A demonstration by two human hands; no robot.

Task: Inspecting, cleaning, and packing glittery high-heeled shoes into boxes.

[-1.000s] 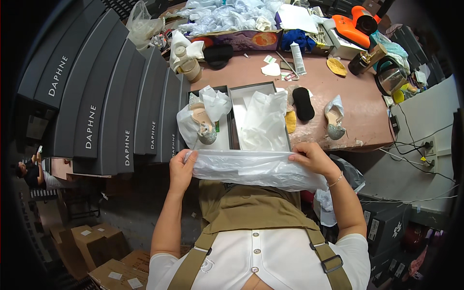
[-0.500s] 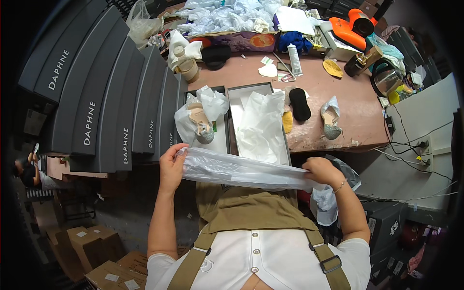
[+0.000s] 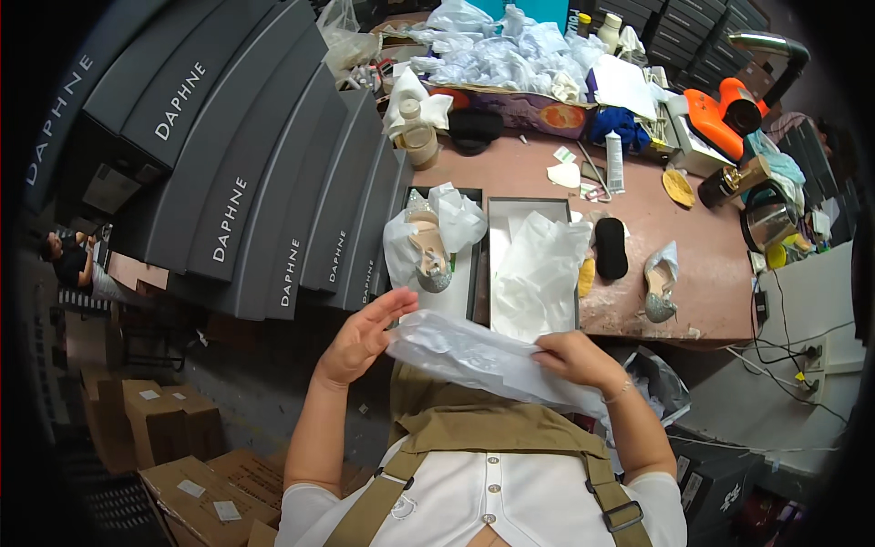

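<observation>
A long translucent white plastic sleeve [image 3: 469, 357] stretches between my hands, above my lap and in front of the table edge. My right hand [image 3: 581, 363] is closed round its right part. Beside its left end is my left hand [image 3: 357, 345], fingers stretched out and not wrapped round it. Just beyond, a glittery silver shoe [image 3: 432, 273] rests with crumpled white paper [image 3: 460, 216] in a dark shoebox [image 3: 470, 273]. The neighbouring box [image 3: 489, 242] holds loose white tissue paper [image 3: 540, 273]. Farther right, another glittery shoe [image 3: 658, 296] stands on the table.
Stacked dark shoeboxes [image 3: 260, 173] rise close on my left. A black oval pad [image 3: 612, 248], a white tube [image 3: 614, 162] and an orange heat gun [image 3: 714, 126] are on the table [image 3: 702, 273]. Cartons [image 3: 182, 424] sit on the floor at lower left. Cables [image 3: 775, 365] hang at right.
My left fingers have let go of the sleeve's left end and straightened. My right hand grips it farther along, and the sleeve now slants down to the right. The whole view has shifted.
</observation>
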